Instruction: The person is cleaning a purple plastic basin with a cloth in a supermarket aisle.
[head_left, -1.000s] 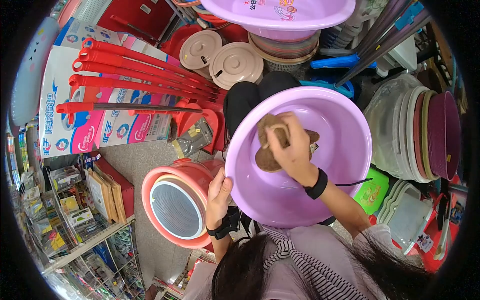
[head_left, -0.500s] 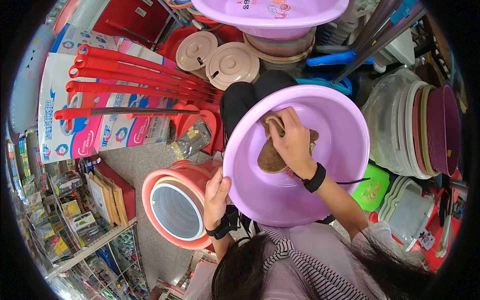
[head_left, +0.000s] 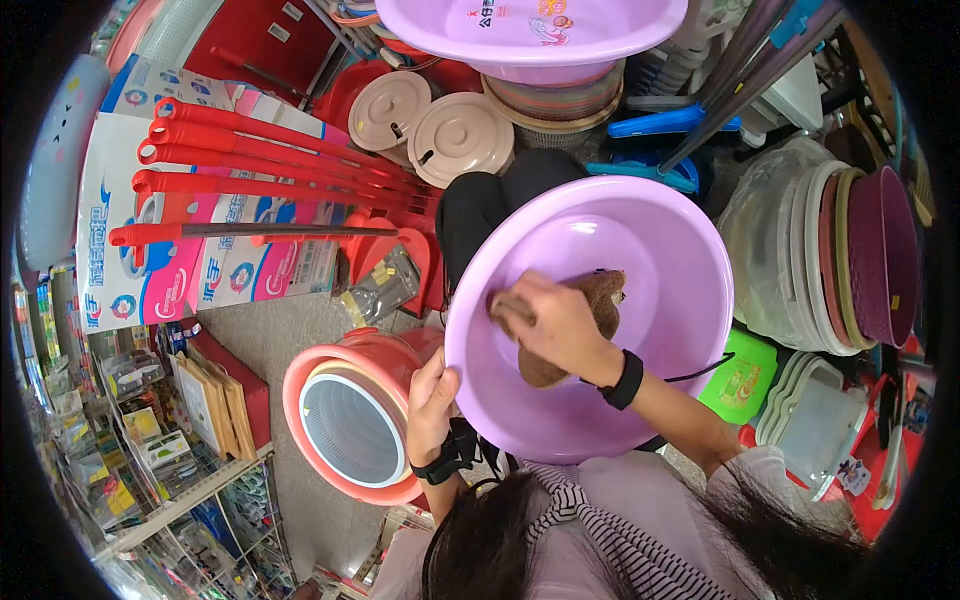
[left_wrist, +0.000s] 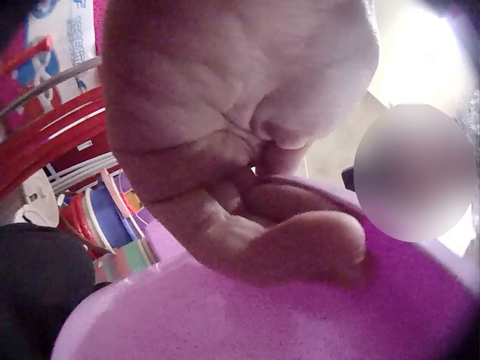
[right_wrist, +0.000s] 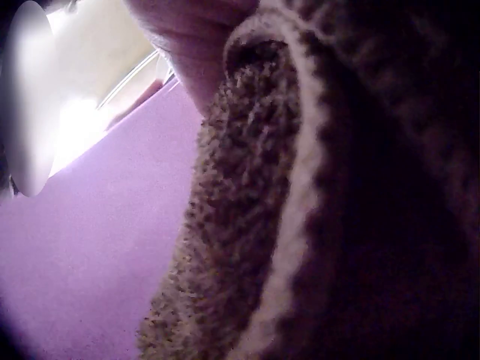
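Note:
A large purple basin (head_left: 650,400) stands tilted against the person's front. My left hand (head_left: 433,405) grips its left rim, the thumb along the edge; the left wrist view shows the curled fingers of this hand (left_wrist: 247,165) at the purple wall (left_wrist: 187,315). Inside the basin, my right hand (head_left: 572,335) pinches a bunched brown fuzzy cloth (head_left: 508,312) near the left wall. More brown fabric (head_left: 542,368) lies beneath and beyond that hand; whether both are one piece I cannot tell. Up close in the right wrist view, the brown cloth (right_wrist: 232,210) has a pale stitched edge.
Red buckets holding a grey-white basket (head_left: 355,425) stand on the left. Red-handled poles (head_left: 270,185) lean beyond them. Lidded beige pails (head_left: 462,138) and another purple basin (head_left: 530,35) are ahead. Stacked tubs (head_left: 800,250) and a green board (head_left: 738,375) stand right.
My right hand has moved left and down with the bunched cloth, towards the basin's left wall. More brown fabric shows to its right. My left hand keeps its hold on the rim.

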